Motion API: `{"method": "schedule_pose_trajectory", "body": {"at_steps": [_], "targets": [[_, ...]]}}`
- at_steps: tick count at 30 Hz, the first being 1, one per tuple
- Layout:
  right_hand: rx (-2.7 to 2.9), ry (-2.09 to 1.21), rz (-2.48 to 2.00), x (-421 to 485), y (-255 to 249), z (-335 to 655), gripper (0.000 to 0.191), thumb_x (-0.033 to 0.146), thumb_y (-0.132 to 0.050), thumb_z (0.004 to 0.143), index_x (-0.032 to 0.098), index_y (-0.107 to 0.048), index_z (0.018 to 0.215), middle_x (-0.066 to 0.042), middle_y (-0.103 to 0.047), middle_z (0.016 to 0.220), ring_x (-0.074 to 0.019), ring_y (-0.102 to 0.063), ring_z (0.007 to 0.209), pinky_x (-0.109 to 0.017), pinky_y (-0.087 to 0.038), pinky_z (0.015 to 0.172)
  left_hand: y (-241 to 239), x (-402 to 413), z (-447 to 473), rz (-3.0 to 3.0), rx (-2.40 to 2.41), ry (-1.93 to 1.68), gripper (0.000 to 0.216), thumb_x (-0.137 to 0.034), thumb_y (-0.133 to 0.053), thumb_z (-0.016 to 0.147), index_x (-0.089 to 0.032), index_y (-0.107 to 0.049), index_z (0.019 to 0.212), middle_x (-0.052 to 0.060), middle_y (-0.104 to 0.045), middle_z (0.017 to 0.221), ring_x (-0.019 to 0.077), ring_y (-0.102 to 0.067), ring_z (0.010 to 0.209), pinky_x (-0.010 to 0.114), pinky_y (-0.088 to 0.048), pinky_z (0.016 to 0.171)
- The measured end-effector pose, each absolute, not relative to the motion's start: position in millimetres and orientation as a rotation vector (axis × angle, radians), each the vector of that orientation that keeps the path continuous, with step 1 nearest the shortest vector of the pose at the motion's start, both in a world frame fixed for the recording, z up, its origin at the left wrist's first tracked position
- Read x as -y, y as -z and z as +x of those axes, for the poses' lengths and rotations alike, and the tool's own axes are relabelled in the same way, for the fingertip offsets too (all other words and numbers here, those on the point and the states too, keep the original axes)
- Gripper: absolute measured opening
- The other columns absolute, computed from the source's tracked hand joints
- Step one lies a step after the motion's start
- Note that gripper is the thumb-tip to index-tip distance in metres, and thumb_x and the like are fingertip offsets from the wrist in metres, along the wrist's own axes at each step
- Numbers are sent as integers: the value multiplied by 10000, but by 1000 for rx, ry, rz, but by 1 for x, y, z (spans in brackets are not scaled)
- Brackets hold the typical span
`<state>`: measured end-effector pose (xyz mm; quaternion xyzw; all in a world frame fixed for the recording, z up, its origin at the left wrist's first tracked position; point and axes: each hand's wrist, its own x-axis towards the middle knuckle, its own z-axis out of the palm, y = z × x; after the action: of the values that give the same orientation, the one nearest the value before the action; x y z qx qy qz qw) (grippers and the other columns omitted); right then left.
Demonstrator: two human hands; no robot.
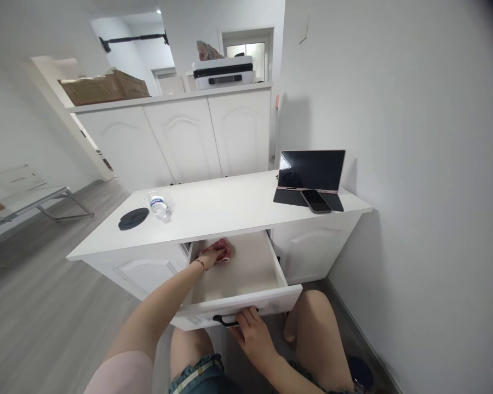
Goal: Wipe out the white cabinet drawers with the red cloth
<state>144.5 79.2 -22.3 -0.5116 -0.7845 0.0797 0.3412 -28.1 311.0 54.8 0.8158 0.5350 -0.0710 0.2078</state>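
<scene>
Inside the pulled-out drawer (pixel 254 268), a red cloth (pixel 227 247) lies toward the back left beneath the left hand (pixel 211 257) (whether its fingers grip it, I can't tell), while the right hand (pixel 252 332) curls its fingers around the black handle (pixel 225 322).

Cloth (pixel 225 253): matt fabric, rumpled. Drawer (pixel 252 268): smooth, painted-wood look, low sheen; handle (pixel 219 319) smooth blk, metal or plastic, can't tell. Cabinet top (pixel 217 205): smooth, satin. Bottle (pixel 159 206): clear glossy plastic w/ printed label. Tablet (pixel 311 170) & phone (pixel 316 201): glossy, glass-like screens. Box (pixel 107 87): matt cardbd, roughish.
</scene>
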Motion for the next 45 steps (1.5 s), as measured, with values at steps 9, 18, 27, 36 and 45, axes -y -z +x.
{"method": "schedule_pose_trajectory", "body": {"at_steps": [9,18,27,36,45], "targets": [[2078,-192,-1330,-78,17,145,67,202,-613,819,196,-567,868,-51,-593,896,-251,-535,912,-381,-483,772,-125,-241,-61,2156,-1397,-233,777,-4,-458,618,-194,-402,1369,83,-663,1087,221,-619,907,285,-460,759],[2117,-159,-1317,-80,12,144,38,215,-573,851,197,-549,875,-47,-577,868,-244,-518,877,-370,-466,740,-168,-128,-134,1383,-1579,-1364,331,-270,-686,625,-158,-585,919,4,-650,761,151,-583,638,256,-478,584],[2155,-131,-1338,-93,8,146,80,275,-538,883,200,-565,882,-47,-575,870,-231,-511,876,-351,-454,746,-110,-63,-116,534,-1452,-1996,221,-223,-696,584,-231,-589,778,-57,-628,731,101,-586,619,214,-507,595],[2109,-90,-1429,-112,1,139,85,281,-558,873,203,-574,902,-50,-582,905,-235,-515,919,-341,-466,740,-90,-41,-91,191,-1342,-1882,189,-231,-708,568,-236,-633,742,-44,-674,718,147,-635,748,233,-514,662],[2061,-89,-1403,-111,-1,139,84,281,-532,886,209,-572,898,-55,-577,903,-237,-515,922,-357,-475,755,-62,-15,-106,1196,-1852,-1595,217,-299,-650,599,-256,-611,808,-26,-552,636,159,-499,559,304,-463,522]]}}
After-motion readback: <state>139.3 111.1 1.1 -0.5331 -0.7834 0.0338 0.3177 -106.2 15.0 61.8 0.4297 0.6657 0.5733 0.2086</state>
